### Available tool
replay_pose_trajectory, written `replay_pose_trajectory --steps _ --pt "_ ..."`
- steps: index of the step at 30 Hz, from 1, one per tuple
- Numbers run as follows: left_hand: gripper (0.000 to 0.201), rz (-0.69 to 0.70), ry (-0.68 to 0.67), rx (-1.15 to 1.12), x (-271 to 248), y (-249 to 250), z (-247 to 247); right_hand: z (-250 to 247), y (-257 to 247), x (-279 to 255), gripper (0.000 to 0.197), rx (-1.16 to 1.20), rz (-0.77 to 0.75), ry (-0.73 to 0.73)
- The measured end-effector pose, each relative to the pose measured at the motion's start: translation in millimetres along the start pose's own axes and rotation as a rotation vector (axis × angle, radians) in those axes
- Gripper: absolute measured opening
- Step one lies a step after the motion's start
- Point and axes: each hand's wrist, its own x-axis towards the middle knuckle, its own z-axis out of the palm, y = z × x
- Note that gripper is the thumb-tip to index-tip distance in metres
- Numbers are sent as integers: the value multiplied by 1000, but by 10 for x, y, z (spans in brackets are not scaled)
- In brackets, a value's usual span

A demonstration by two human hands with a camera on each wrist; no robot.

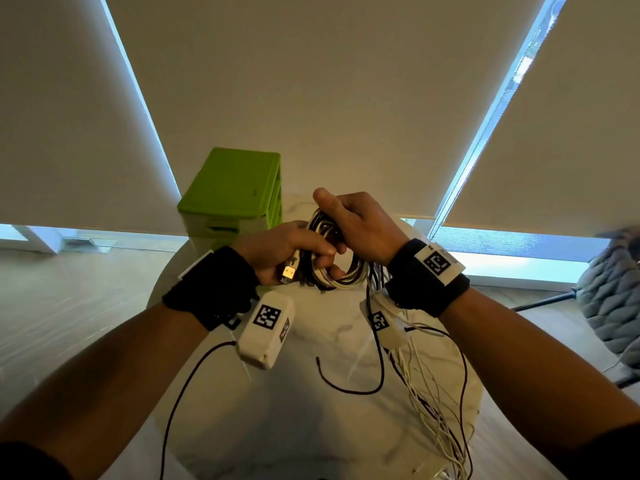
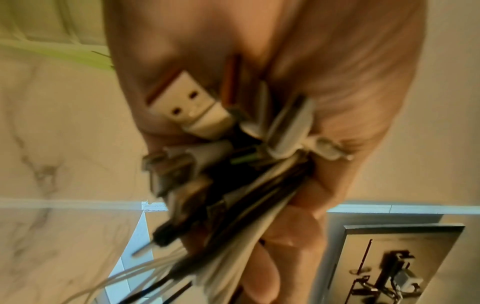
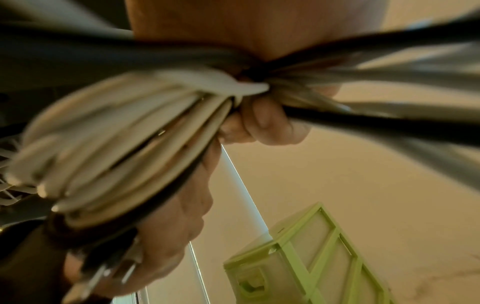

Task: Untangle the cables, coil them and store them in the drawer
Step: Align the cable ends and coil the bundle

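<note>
A coil of black and white cables (image 1: 332,258) is held up between both hands above a round marble table (image 1: 294,393). My left hand (image 1: 294,247) grips the coil's near side, with a USB plug (image 1: 289,271) sticking out below the fingers. In the left wrist view the USB plug (image 2: 187,102) and several other connectors bunch in the palm. My right hand (image 1: 349,216) grips the coil's far side, thumb raised. The right wrist view shows fingers (image 3: 262,121) curled round the white loops (image 3: 124,144). Loose cable tails (image 1: 429,393) hang down to the table at right.
A green drawer unit (image 1: 235,195) stands at the table's far edge, just left of the hands; it also shows in the right wrist view as the drawer unit (image 3: 311,257). A grey knitted blanket (image 1: 613,292) lies at the right. Window blinds hang behind.
</note>
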Motion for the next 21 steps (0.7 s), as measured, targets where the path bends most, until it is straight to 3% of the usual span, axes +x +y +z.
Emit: replay_pose_trajectory --steps 2,5,13,17,21 --pt "6 21 59 31 -1 -17 9 -14 19 26 55 -62 -25 31" --pt "20 83 187 115 16 -54 71 -23 78 58 55 -238 -84 84" --pt "3 156 417 30 108 -170 217 53 194 40 50 -371 -93 339" --pt "25 99 242 -144 90 -203 178 108 190 9 52 -226 -105 344" --pt "15 98 74 -290 37 -199 99 150 132 21 54 -110 -97 301"
